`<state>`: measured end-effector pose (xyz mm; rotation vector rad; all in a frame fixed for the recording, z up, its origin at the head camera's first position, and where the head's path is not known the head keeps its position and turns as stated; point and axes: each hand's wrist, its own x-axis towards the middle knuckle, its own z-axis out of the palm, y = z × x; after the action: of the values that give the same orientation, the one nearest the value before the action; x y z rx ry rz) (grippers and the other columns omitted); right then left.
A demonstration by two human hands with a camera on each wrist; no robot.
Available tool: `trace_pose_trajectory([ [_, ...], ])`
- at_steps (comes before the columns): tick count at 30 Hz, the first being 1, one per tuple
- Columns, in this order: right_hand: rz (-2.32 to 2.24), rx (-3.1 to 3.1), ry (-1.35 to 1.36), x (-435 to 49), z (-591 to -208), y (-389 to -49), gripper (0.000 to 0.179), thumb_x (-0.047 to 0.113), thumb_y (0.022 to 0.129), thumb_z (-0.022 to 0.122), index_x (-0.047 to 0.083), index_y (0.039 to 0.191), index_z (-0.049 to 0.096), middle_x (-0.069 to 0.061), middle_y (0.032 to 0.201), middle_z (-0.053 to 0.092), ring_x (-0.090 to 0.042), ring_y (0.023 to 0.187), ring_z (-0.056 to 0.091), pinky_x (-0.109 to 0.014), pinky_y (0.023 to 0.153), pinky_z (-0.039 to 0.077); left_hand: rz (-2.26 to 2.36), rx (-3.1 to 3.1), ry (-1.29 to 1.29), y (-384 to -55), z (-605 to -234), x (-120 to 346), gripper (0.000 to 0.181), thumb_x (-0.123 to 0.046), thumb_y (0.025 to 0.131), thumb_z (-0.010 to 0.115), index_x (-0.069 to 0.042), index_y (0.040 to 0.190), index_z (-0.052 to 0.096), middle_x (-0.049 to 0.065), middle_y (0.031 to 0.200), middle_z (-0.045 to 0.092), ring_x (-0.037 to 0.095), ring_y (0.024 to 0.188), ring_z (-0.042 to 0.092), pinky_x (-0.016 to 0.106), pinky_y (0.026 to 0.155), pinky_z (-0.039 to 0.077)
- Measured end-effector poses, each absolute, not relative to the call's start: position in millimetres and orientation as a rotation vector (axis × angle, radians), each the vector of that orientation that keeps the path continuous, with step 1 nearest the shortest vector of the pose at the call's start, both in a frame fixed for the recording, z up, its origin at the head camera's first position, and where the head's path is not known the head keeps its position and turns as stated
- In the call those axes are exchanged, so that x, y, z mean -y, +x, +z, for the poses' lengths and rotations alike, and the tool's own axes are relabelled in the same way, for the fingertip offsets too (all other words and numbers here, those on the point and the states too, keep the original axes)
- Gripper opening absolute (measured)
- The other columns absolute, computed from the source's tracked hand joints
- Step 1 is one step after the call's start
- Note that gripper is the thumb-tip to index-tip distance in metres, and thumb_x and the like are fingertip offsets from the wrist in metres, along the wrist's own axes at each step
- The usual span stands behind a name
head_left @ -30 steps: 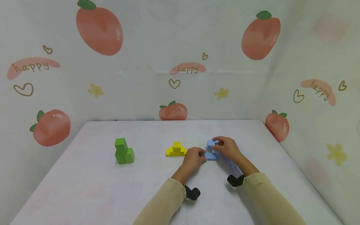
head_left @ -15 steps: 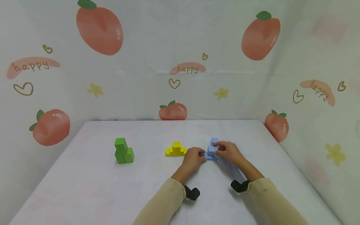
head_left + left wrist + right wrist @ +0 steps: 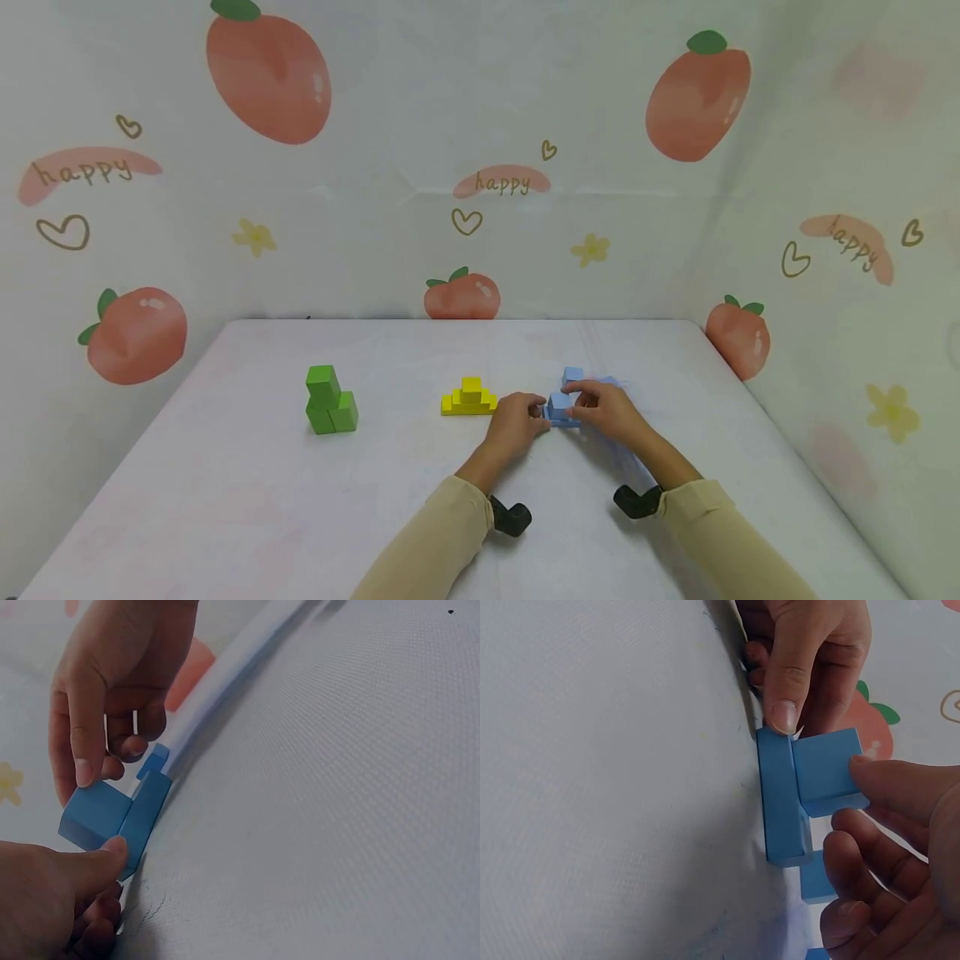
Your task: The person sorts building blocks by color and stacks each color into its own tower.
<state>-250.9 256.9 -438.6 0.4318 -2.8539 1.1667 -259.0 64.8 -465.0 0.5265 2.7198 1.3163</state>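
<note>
In the head view, my left hand [image 3: 516, 427] steadies one end of a flat blue block [image 3: 566, 424] on the table. Its thumb lies against that end, and fingers curl beside it in the left wrist view. My right hand [image 3: 611, 410] pinches a thicker blue block [image 3: 826, 771] between thumb and fingers. That block rests against the top face of the flat blue block [image 3: 778, 799], towards the left hand's end. Another small blue block [image 3: 572, 375] stands just behind. The left hand's far fingers are partly hidden.
A stepped pile of yellow blocks [image 3: 469, 400] stands left of my left hand. Stacked green cubes [image 3: 324, 398] are farther left. One more blue block [image 3: 817, 954] shows at the right wrist view's bottom edge. A patterned cloth backdrop [image 3: 375, 225] rises behind the white table [image 3: 225, 500].
My right hand has brought the thicker blue block forward from behind, onto the flat blue block, then slid it left along it. My left hand has stayed in place.
</note>
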Motion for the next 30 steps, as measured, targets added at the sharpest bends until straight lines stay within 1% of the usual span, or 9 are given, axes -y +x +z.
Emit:
trace_pose_trajectory([
  [4, 1.176, 2.85, 0.433, -256.5, -439.7, -249.7, 0.032, 0.011, 0.086, 0.074, 0.002, 0.116, 0.067, 0.001, 0.075, 0.058, -0.016, 0.064, 0.048, -0.026, 0.052, 0.04, 1.324, -2.703, 0.504, -259.2, -464.6, -64.6, 0.038, -0.012, 0.085, 0.077, -0.003, 0.12, 0.068, -0.004, 0.084, 0.061, 0.011, 0.077, 0.053, 0.025, 0.074, 0.049],
  [13, 1.215, 2.839, 0.451, -254.0, -437.5, -247.0, 0.031, 0.009, 0.086, 0.073, 0.003, 0.116, 0.067, 0.0, 0.074, 0.058, -0.016, 0.063, 0.048, -0.025, 0.053, 0.04, 1.303, -2.715, 0.511, -259.1, -464.1, -64.0, 0.035, -0.012, 0.084, 0.077, -0.004, 0.117, 0.069, -0.002, 0.089, 0.065, 0.012, 0.082, 0.056, 0.028, 0.079, 0.051],
  [26, 1.254, 2.827, 0.444, -252.8, -439.9, -246.6, 0.031, 0.01, 0.087, 0.073, 0.002, 0.117, 0.067, 0.001, 0.072, 0.059, -0.014, 0.06, 0.047, -0.025, 0.051, 0.039, 1.33, -2.701, 0.51, -258.7, -464.9, -63.8, 0.034, -0.011, 0.084, 0.077, -0.004, 0.116, 0.069, -0.001, 0.09, 0.065, 0.013, 0.082, 0.056, 0.029, 0.081, 0.052],
  [30, 1.249, 2.846, 0.417, -253.5, -438.9, -245.8, 0.034, 0.012, 0.087, 0.073, 0.003, 0.119, 0.066, 0.0, 0.074, 0.058, -0.014, 0.061, 0.047, -0.024, 0.052, 0.039, 1.331, -2.697, 0.505, -258.1, -465.5, -64.0, 0.034, -0.011, 0.085, 0.076, -0.004, 0.117, 0.069, -0.001, 0.09, 0.065, 0.012, 0.083, 0.056, 0.028, 0.081, 0.052],
])
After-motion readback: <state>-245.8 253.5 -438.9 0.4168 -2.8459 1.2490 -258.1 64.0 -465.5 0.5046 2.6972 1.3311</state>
